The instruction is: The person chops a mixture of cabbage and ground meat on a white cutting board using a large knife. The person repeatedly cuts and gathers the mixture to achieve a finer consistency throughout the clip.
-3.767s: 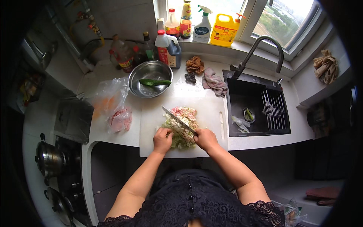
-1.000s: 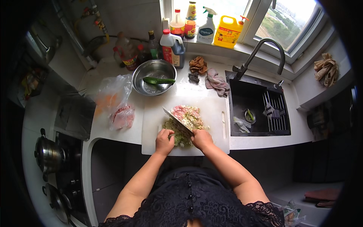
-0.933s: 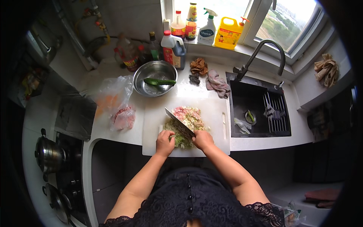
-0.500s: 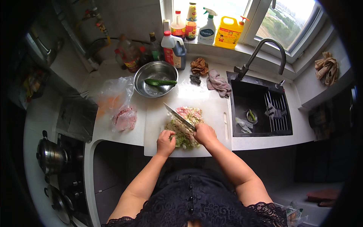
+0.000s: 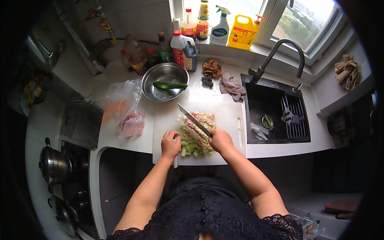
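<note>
A kitchen knife is gripped by its handle in my right hand. Its blade slants up and left across a heap of chopped pale-green vegetable and pink meat. The heap lies on a white cutting board at the counter's front edge. Left of the heap, my left hand has its fingers curled. From under it a thin pale stalk-like piece sticks out past the board's front edge; its kind is unclear.
Behind the board stands a steel bowl holding a green cucumber. Bagged pinkish meat lies left. A rag is beside the dark sink. Bottles line the back; pots sit on the stove at left.
My left hand has drawn slightly left, away from the heap, and the pale piece now shows below it. The knife and my right hand have shifted a little right.
</note>
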Motion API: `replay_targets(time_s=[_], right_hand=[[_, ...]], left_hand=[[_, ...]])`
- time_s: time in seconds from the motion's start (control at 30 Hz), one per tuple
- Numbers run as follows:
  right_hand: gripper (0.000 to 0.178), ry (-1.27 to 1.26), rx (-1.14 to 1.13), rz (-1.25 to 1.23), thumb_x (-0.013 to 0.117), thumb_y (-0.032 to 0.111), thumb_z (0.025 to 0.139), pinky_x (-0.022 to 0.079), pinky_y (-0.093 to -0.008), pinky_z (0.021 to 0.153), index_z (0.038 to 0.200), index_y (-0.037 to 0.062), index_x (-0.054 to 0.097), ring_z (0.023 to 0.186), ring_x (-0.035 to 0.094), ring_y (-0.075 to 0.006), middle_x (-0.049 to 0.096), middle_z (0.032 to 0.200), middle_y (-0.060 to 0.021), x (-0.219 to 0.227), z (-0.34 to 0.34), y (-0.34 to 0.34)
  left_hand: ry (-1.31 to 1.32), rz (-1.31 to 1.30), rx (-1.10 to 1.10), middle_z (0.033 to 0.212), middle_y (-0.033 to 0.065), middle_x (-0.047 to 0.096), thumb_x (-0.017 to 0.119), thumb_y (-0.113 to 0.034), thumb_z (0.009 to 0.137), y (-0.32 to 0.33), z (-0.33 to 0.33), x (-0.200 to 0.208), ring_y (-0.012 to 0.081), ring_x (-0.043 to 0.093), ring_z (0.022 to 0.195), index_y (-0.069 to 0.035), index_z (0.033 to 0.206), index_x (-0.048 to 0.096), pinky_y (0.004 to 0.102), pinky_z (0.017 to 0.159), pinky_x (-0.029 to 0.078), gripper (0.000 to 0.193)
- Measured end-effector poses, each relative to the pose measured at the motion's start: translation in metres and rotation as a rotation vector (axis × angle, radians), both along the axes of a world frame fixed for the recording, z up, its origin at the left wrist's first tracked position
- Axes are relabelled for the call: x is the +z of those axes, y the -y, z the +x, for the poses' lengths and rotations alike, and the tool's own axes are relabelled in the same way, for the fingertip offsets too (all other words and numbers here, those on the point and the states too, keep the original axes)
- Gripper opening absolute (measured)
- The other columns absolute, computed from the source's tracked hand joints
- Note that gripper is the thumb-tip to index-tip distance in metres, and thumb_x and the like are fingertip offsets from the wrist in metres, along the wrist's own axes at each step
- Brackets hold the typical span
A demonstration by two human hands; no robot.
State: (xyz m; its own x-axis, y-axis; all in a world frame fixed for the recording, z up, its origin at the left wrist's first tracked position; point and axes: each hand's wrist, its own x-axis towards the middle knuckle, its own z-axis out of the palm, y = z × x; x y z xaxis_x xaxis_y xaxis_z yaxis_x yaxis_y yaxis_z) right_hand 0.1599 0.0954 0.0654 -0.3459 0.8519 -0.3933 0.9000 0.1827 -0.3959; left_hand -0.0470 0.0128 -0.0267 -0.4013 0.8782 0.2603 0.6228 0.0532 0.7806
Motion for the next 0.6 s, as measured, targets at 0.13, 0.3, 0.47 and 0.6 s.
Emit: replay_targets(time_s=[0.13,0.3,0.47,0.6], right_hand=[[0.025,0.027,-0.072,-0.037,0.058,0.020,0.079,0.049,-0.0466,0.084,0.100,0.0092,0.067,0.095,0.062,-0.0380,0.066,0.099,-0.0202,-0.029,0.006,-0.004],[0.024,-0.053,-0.152,-0.035,0.058,0.021,0.078,0.050,-0.0458,0.081,0.096,0.0080,0.068,0.089,0.063,-0.0384,0.067,0.091,-0.0200,-0.013,0.027,-0.003],[0.023,-0.150,-0.332,0.007,0.057,0.020,0.078,0.050,-0.0461,0.078,0.093,0.0066,0.068,0.087,0.063,-0.0387,0.067,0.088,-0.0206,-0.022,0.027,-0.011],[0.023,-0.154,-0.367,0.025,0.056,0.021,0.079,0.049,-0.0466,0.077,0.093,0.0065,0.069,0.085,0.062,-0.0396,0.066,0.086,-0.0215,-0.030,0.034,-0.011]], left_hand=[[0.023,-0.064,0.042,0.082,0.0106,0.062,0.066,-0.006,0.073,-0.019,-0.020,-0.010,0.0249,0.062,0.074,-0.004,0.086,0.063,0.0354,0.069,0.051,0.013],[0.019,-0.228,0.068,0.091,0.0124,0.065,0.068,-0.011,0.072,-0.057,-0.055,-0.038,0.0271,0.064,0.082,-0.004,0.096,0.066,0.0375,0.076,0.051,0.025],[-0.180,-0.371,0.091,0.089,0.0125,0.067,0.067,-0.011,0.071,-0.123,-0.063,-0.071,0.0287,0.064,0.086,-0.004,0.096,0.067,0.0378,0.080,0.051,0.026],[-0.231,-0.604,0.000,0.089,0.0143,0.069,0.066,-0.009,0.069,-0.152,-0.050,-0.058,0.0307,0.065,0.085,-0.007,0.090,0.071,0.0379,0.080,0.051,0.021]])
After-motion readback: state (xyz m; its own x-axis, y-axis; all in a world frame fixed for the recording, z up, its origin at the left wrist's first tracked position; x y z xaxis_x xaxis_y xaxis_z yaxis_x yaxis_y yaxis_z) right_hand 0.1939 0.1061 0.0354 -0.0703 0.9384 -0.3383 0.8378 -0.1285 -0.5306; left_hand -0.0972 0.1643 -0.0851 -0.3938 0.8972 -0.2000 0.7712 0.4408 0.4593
